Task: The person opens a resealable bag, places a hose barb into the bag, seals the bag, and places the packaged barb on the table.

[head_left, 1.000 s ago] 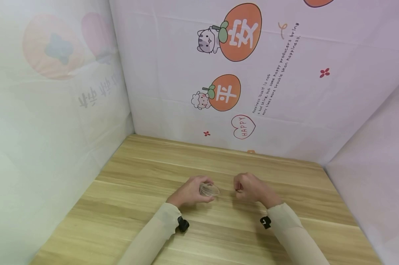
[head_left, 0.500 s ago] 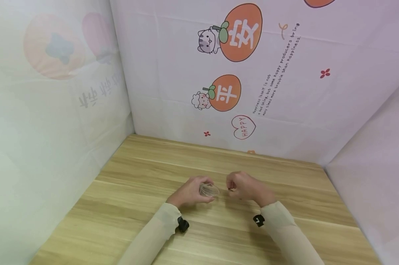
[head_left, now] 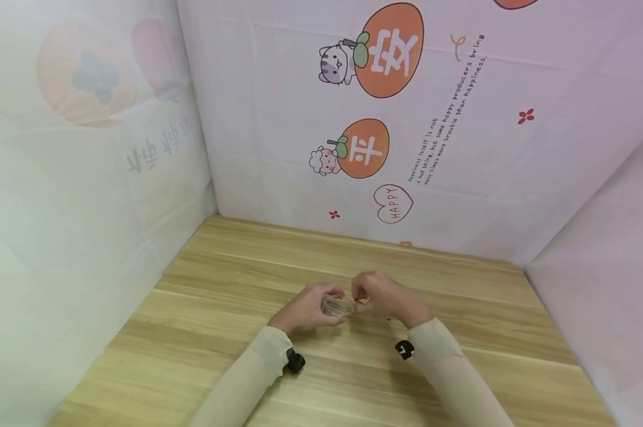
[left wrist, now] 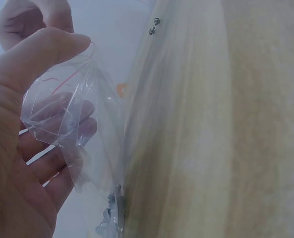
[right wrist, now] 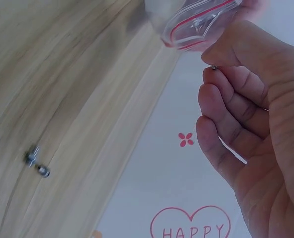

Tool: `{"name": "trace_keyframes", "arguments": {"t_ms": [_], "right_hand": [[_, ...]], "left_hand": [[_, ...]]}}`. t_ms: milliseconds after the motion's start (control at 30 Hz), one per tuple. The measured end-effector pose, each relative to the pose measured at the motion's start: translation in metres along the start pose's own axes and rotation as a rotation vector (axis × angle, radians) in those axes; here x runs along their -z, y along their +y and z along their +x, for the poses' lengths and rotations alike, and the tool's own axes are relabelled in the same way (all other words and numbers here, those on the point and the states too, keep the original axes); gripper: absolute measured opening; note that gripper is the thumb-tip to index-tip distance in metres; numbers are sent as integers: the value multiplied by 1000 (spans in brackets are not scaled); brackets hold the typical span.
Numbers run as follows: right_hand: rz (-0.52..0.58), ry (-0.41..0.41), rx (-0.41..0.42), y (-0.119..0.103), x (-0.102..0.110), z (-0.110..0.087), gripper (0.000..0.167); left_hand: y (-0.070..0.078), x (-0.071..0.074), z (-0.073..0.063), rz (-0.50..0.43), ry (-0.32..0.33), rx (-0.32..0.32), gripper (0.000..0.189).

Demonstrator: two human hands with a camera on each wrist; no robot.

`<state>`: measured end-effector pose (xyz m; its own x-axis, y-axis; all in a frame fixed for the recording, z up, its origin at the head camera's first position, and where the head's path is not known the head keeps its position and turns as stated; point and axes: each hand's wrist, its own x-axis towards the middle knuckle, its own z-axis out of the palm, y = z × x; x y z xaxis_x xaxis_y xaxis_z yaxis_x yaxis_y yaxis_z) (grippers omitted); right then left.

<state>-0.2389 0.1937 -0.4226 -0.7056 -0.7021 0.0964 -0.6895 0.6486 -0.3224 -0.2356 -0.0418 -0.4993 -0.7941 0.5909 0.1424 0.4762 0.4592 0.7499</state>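
The right hand, pinching a small metal piece, has come leftward, close to the mouth of the clear bag which the left hand grips, so this piece seems now within the opening's reach, while two loose fittings lie on the desk.

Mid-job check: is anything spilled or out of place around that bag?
Two small metal parts lie loose on the tabletop, while other small pieces sit low in the clear bag. They may just await bagging: the right hand pinches another tiny piece. I see no obvious damage.
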Motion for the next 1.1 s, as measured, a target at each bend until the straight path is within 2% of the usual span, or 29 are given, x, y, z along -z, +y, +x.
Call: {"name": "trace_keyframes", "arguments": {"t_ms": [433, 700, 933, 1100], "right_hand": [[48, 3, 17, -11, -2, 10, 16], [48, -3, 3, -12, -4, 12, 16], [43, 28, 26, -11, -2, 9, 18], [29, 27, -2, -7, 5, 3, 17]], "left_hand": [[-4, -2, 3, -15, 5, -34, 46], [-4, -1, 4, -14, 0, -28, 47], [-2, 0, 2, 4, -1, -7, 50], [-1, 1, 3, 21, -5, -5, 50]]}}
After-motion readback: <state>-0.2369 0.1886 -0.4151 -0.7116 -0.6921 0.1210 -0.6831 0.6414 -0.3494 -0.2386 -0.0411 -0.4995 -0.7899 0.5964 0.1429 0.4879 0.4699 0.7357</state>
